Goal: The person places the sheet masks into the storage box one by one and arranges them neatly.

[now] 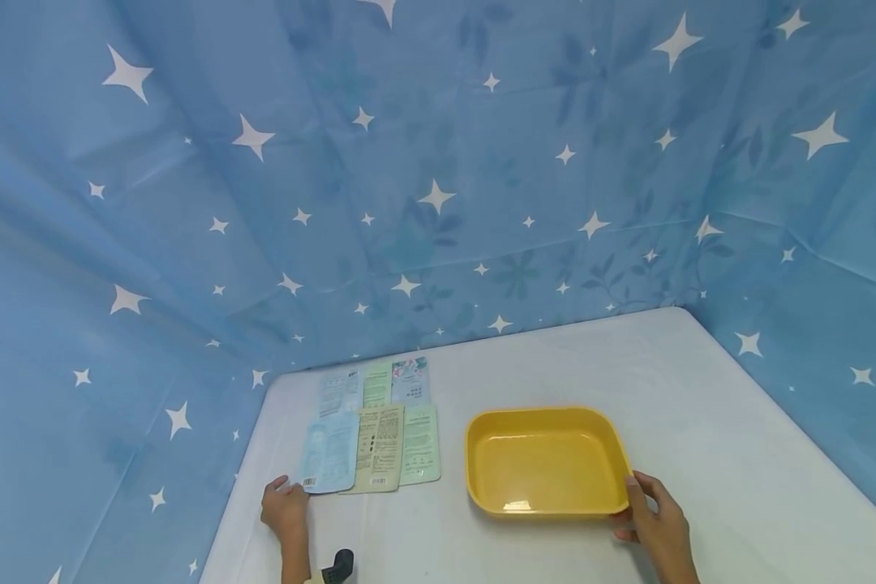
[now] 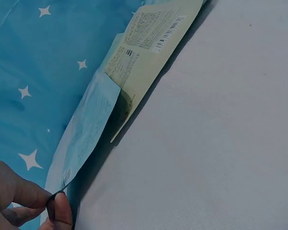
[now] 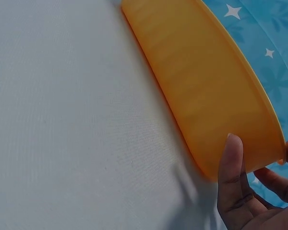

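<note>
Several flat sachets lie in two rows on the white table [image 1: 701,422] at the left. My left hand [image 1: 285,504] pinches the near corner of the light blue sachet [image 1: 328,451], lifting its edge [image 2: 86,134] a little; a beige sachet [image 2: 149,57] lies beside it. A yellow plastic tray [image 1: 547,461] sits empty right of the sachets. My right hand [image 1: 653,519] grips the tray's near right corner, thumb [image 3: 230,167] against the outer wall [image 3: 206,91] and fingers over the rim.
Blue cloth with white stars [image 1: 438,162] walls the table at the back and both sides. A small black object [image 1: 338,565] shows at my left wrist. Bare white tabletop lies right of the tray and in front of it.
</note>
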Motion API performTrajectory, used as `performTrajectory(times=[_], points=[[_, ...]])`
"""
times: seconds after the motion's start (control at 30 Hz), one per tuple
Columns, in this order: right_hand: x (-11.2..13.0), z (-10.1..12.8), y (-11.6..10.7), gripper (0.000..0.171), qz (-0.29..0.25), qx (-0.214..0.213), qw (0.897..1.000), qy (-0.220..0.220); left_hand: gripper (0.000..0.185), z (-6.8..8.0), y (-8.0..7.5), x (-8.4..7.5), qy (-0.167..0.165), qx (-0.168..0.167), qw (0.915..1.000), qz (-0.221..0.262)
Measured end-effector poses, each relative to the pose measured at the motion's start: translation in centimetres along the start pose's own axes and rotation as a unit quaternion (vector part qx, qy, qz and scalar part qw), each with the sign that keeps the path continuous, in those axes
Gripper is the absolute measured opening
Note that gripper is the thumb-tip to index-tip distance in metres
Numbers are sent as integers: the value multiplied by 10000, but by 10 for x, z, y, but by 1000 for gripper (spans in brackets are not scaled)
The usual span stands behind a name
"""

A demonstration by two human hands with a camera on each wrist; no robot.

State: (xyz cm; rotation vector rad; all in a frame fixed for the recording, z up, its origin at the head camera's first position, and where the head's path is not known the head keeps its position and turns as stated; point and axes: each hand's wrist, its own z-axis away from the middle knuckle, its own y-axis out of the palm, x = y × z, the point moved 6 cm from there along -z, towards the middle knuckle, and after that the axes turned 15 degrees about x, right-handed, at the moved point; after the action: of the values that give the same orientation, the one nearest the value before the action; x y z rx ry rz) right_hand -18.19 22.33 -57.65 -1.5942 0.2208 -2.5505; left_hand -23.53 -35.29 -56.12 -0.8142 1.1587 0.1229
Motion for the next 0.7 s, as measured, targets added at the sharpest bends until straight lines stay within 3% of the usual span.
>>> performTrajectory(times=[0.13, 0.3, 0.53, 0.7], points=[[-1, 0, 1, 79, -50, 4, 10000, -8, 34, -2, -1, 0, -185, 197, 9996, 124], [-3, 2, 2, 79, -46, 37, 10000, -71, 29, -1, 1, -7, -77, 226, 9996, 128], [-5, 2, 1, 78, -64, 6, 9999, -122, 29, 6, 5, -7, -60, 395, 9968, 692], [-4, 1, 2, 78, -23, 17, 9999, -122, 37, 9, 3, -6, 22, 271, 9943, 1028]])
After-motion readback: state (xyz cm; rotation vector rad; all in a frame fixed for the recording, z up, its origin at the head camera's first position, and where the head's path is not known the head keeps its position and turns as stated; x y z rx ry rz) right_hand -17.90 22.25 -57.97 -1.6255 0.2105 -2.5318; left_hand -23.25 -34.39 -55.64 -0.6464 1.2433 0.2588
